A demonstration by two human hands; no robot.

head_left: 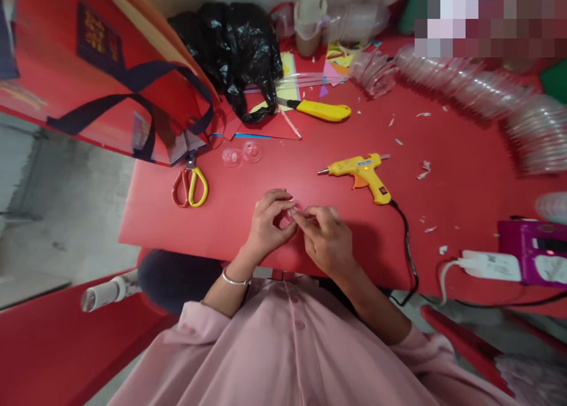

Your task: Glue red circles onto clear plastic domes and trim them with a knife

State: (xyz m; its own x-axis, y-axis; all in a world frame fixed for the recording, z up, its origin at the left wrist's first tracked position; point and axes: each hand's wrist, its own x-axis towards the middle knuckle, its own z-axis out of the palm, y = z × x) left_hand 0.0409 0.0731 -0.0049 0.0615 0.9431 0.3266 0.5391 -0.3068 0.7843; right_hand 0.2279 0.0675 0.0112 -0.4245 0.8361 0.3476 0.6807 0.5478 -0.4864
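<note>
My left hand curls its fingers and thumb around a small round clear plastic piece, close above the red table. At the right side of that piece is my right hand, fingers bent, with the index fingertip reaching into it; whatever else those fingers pinch is hidden. Two similar round clear plastic pieces lie just beyond my left hand. To the right of my hands, a yellow hot glue gun rests on its side with its nozzle facing left.
Scissors lie at the left beside a large red bag. Farther back are a yellow utility knife, a black plastic bag and stacked clear plastic cups. A purple power box sits at right, near the glue gun's cord.
</note>
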